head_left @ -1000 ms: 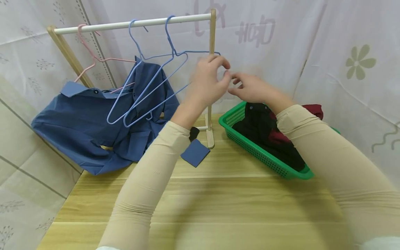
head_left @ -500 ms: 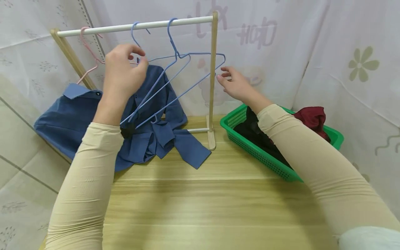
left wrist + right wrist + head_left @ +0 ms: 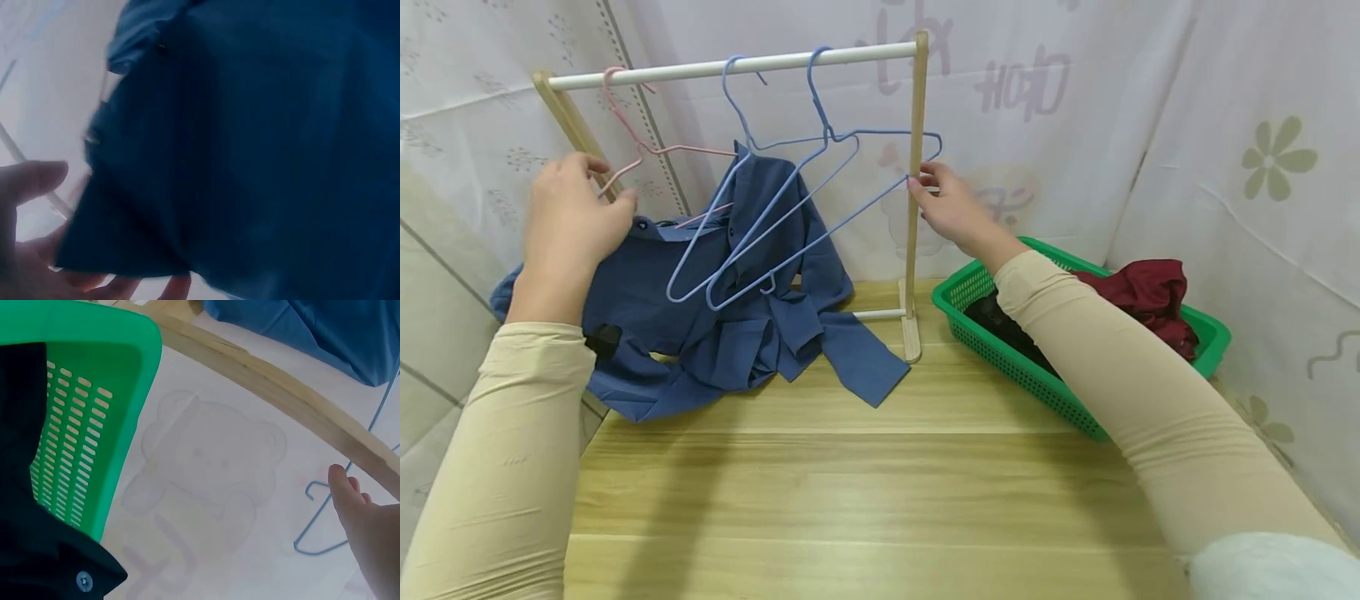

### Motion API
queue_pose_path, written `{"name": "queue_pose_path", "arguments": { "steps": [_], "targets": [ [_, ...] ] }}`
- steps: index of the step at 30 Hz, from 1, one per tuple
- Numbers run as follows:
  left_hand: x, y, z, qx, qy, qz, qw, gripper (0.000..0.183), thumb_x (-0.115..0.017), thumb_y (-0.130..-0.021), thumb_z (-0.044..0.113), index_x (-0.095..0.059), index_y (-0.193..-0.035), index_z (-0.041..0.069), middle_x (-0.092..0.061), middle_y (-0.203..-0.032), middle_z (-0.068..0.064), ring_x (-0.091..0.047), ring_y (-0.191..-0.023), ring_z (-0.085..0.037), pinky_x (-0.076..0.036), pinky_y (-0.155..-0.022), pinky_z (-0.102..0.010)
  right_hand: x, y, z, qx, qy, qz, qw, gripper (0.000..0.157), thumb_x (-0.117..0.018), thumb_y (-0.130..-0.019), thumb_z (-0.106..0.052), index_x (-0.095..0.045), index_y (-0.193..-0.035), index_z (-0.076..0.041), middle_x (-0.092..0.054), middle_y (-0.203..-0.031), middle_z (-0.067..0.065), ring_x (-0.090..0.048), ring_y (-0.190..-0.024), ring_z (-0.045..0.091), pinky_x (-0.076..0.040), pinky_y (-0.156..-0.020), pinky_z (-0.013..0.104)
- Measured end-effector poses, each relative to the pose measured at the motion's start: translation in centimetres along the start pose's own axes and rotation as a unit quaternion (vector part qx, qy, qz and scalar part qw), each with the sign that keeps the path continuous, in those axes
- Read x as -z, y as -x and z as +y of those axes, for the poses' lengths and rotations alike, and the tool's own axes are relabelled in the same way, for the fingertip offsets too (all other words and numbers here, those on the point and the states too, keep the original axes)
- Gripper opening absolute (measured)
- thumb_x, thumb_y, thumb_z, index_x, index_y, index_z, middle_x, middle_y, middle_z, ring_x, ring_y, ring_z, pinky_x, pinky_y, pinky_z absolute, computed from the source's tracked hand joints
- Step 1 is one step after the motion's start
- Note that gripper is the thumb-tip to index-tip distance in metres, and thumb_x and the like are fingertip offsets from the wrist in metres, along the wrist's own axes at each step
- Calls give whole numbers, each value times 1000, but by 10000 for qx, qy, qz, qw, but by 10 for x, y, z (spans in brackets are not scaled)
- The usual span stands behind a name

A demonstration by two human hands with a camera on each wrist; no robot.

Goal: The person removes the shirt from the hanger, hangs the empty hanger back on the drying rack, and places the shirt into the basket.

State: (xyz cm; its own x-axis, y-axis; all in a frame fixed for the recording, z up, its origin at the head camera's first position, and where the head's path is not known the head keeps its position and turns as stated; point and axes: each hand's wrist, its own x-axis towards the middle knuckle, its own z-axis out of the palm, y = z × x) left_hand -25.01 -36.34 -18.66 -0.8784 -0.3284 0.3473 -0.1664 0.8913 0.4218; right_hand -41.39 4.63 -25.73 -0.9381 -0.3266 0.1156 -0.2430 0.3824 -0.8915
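A blue long-sleeved shirt (image 3: 655,275) hangs unevenly on a pink hanger (image 3: 647,150), with its lower part and sleeve on the table. My left hand (image 3: 568,225) is at the shirt's left collar. In the left wrist view the thumb stands apart from the cloth (image 3: 250,137) and the fingertips lie partly hidden behind its edge. My right hand (image 3: 951,204), loosely bent, is beside the rack's right post (image 3: 916,233). Its thumb tip is close to the corner of a blue hanger (image 3: 820,250); I cannot tell whether they touch.
The rack's white rail (image 3: 700,67) also carries another blue hanger (image 3: 730,92). At the right stands a green basket (image 3: 1022,379) holding black cloth (image 3: 992,321) and dark red cloth (image 3: 1150,292). Patterned curtains surround the wooden table (image 3: 850,500).
My left hand has swept left from beside the right post, past the blue hangers, to the shirt's left collar. My right hand has shifted slightly left and down, to the post.
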Motion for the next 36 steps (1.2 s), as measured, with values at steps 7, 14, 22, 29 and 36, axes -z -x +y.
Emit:
{"name": "queue_pose_path", "arguments": {
  "steps": [7, 14, 22, 29, 36],
  "targets": [
    [-1, 4, -30, 298, -151, -385, 9987, 79, -55, -105, 43, -30, -163, -4, -36, -162, -38, -33, -151, -57, -32, -119, -72, -7, -4, 5, 344, -143, 275, 9989, 55, -41, -115, -36, -36, -162, -8, -44, -162, 17, -53, -144, 31, -49, -116, 44],
    [0, 1, -54, 519, -418, -878, 9939, 93, -57, -103, 55, -21, -167, -1, -30, -163, -43, -32, -145, -64, -30, -118, -76, -9, -6, 12, 672, -80, 535, 9963, 45, -43, -114, -36, -50, -144, -3, -62, -123, 18, -65, -118, 28, -56, -102, 38],
    [-6, 2, -64, 564, -156, -532, 9969, 81, -61, -103, 46, -33, -163, 1, -39, -159, -40, -38, -142, -63, -34, -115, -76, -9, -8, 18, 901, -2, 589, 9942, 47, -42, -112, -39, -52, -142, -4, -61, -118, 17, -66, -118, 30, -60, -103, 44],
    [6, 8, -61, 810, 205, 535, 9951, 68, -64, -102, 27, -40, -163, 9, -42, -165, -29, -40, -152, -53, -34, -121, -69, -10, -8, 17, 953, -102, 564, 9938, 44, -43, -112, -41, -53, -139, -8, -61, -118, 15, -65, -120, 32, -59, -102, 42],
    [26, 17, -65, 1226, 200, 1164, 9854, 66, -61, -105, 30, -37, -166, 23, -38, -170, -17, -41, -153, -44, -35, -124, -63, -14, -8, 16, 943, -92, 597, 9937, 45, -44, -112, -41, -54, -139, -7, -61, -112, 8, -65, -116, 29, -60, -96, 37]
  ]
}}
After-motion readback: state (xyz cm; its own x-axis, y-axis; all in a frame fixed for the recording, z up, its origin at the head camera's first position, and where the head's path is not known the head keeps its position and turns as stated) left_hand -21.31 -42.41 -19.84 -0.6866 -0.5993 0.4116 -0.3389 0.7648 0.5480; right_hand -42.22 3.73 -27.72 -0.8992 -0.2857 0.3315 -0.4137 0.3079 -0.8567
